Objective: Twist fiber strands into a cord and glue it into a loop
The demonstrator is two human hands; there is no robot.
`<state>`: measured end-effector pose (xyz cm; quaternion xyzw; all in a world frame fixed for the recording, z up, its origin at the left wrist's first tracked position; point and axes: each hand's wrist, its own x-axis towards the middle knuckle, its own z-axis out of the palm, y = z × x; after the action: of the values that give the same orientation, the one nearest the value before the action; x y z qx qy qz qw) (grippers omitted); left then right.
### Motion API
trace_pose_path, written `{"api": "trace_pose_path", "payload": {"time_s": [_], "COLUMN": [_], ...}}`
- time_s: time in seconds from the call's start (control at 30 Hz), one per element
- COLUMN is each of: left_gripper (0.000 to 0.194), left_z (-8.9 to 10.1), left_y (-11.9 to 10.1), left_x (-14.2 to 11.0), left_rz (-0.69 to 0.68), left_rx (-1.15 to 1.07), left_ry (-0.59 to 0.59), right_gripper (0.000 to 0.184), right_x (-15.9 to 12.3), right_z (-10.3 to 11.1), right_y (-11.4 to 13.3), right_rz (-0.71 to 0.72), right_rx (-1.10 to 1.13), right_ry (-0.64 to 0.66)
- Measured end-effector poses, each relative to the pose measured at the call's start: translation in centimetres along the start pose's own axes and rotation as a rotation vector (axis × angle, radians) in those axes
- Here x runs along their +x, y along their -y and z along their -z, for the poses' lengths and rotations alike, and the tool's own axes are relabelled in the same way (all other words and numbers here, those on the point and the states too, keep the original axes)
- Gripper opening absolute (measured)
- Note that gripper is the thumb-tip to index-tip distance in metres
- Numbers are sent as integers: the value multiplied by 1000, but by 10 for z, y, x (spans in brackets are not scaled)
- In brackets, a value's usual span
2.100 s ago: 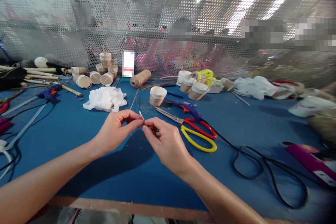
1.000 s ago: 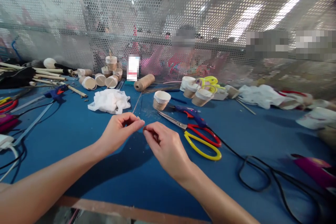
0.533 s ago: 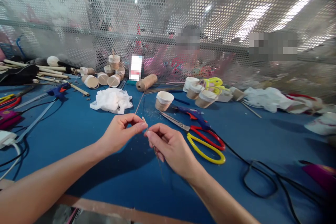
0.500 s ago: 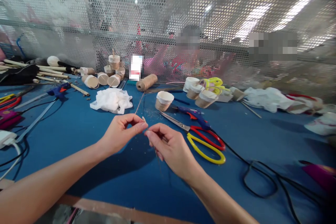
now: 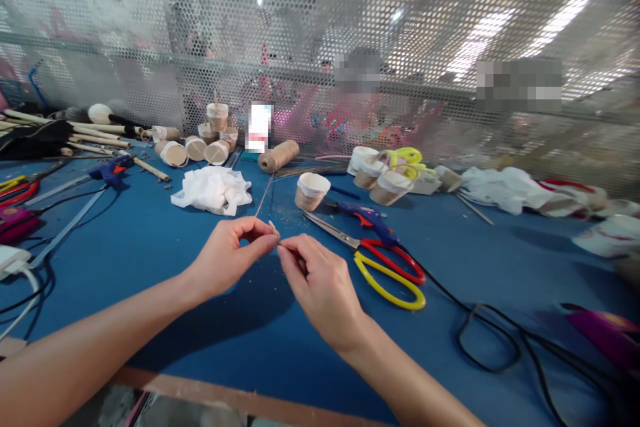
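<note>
My left hand [image 5: 235, 250] is closed in a pinch on brown twine [image 5: 264, 197], which runs back to the twine spool [image 5: 279, 156] lying on its side. A small pale piece shows at the left fingertips; its kind is too small to tell. My right hand [image 5: 320, 290] pinches the twine close beside the left fingertips, with its lower fingers curled and partly hidden. Beyond the hands a small brown pot with a white cloth lining [image 5: 311, 191] stands upright. To the right lie scissors with red and yellow handles [image 5: 373, 260] and a blue glue gun [image 5: 367, 219].
A crumpled white cloth [image 5: 213, 190] lies left of the twine. More lined pots [image 5: 217, 117] are stacked at the back, beside wooden sticks [image 5: 95, 135]. Another glue gun [image 5: 113, 170] lies left. Black cable [image 5: 470, 320] loops at right, and a perforated metal screen [image 5: 310, 27] rises behind.
My right hand has shifted slightly up and left, its fingertips now meeting the left ones. The strands that hung below it no longer show. My left hand has barely moved.
</note>
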<state>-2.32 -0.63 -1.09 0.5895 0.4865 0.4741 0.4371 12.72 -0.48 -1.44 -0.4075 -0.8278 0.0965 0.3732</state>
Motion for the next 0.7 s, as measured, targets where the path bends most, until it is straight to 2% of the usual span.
{"api": "trace_pose_path", "payload": {"time_s": [0.13,0.2,0.3,0.37,0.43,0.53,0.7], "left_gripper": [18,17,15,15,16,16,15], "left_z": [2,3,3,3,4,4,4], "left_y": [-2,-4,-6,-5,-2,4,5], "left_x": [-1,-1,0,1,3,4,2], "left_rz": [-7,-40,-97,-111,-109,-104,-149], "left_rx": [24,16,-47,-62,-48,-31,61], "left_ry": [26,43,70,67,63,78,49], "right_gripper": [18,17,18,19,19,17,15], "right_x": [0,1,3,4,5,4,3], "right_z": [1,4,9,12,13,12,9], "right_y": [1,0,-1,-1,-1,0,-2], "right_rz": [-54,-171,-358,-418,-442,-452,-347], "right_rx": [106,295,652,791,806,712,524], "right_ry": [54,159,396,470,434,336,234]}}
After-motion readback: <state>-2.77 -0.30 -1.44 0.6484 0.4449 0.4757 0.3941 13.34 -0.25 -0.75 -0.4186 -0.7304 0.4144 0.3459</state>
